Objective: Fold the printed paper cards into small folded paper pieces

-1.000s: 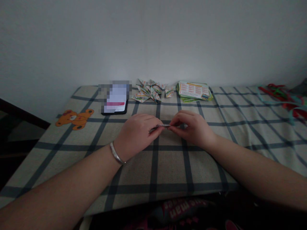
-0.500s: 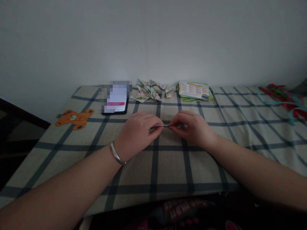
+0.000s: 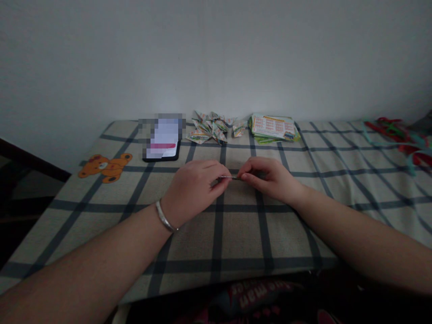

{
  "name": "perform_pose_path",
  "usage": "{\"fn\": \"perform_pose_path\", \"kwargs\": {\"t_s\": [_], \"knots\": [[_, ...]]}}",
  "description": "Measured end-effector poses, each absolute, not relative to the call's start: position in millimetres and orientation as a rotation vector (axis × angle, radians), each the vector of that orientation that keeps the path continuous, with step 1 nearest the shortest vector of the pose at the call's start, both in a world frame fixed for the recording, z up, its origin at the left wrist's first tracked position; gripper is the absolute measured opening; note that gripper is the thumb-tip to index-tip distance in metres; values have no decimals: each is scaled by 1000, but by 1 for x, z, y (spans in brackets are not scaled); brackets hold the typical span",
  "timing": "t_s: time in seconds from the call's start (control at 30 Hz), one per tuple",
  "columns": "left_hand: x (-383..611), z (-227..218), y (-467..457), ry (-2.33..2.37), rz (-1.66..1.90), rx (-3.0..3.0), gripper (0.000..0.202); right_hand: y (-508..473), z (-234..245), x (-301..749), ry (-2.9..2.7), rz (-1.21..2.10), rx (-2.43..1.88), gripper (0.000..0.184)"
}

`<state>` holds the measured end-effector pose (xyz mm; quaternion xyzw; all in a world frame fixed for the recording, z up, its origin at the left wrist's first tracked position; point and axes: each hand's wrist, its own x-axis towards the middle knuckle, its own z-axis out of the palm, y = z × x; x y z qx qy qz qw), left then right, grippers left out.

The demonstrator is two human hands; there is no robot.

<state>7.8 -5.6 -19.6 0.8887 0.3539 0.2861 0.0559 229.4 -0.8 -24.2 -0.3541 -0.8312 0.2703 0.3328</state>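
A thin folded piece of paper [image 3: 234,177], seen edge-on, is pinched between both hands just above the checked tablecloth. My left hand [image 3: 199,182], with a silver bangle at the wrist, grips its left end; the fingers hide much of it. My right hand [image 3: 268,177] holds the right end between thumb and fingertips. Beyond the hands, several folded paper pieces [image 3: 212,128] with printed sides lie in a loose heap. Right of them is a stack of printed paper sheets [image 3: 273,128] with green edges.
A phone [image 3: 164,139] with a lit screen lies at the back left. Nearer the left edge is a flat orange bear cutout [image 3: 107,167]. Red and pale blue ribbons [image 3: 401,137] lie at the far right. A white wall [image 3: 216,58] stands behind the checked tablecloth [image 3: 236,238].
My right hand's thumb and fingers have shifted slightly along the paper's right end. My left hand stays nearly in place, still gripping the paper.
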Motion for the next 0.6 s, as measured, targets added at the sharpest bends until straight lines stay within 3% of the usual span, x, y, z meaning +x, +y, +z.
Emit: {"fn": "perform_pose_path", "kwargs": {"t_s": [0.3, 0.6], "knots": [[7, -18, -7, 1048, 885, 2691, 11, -3, -23, 227, -2137, 766, -935, 8], [8, -20, -7, 1039, 872, 2644, 11, -3, -26, 228, -2238, 596, -879, 6]]}}
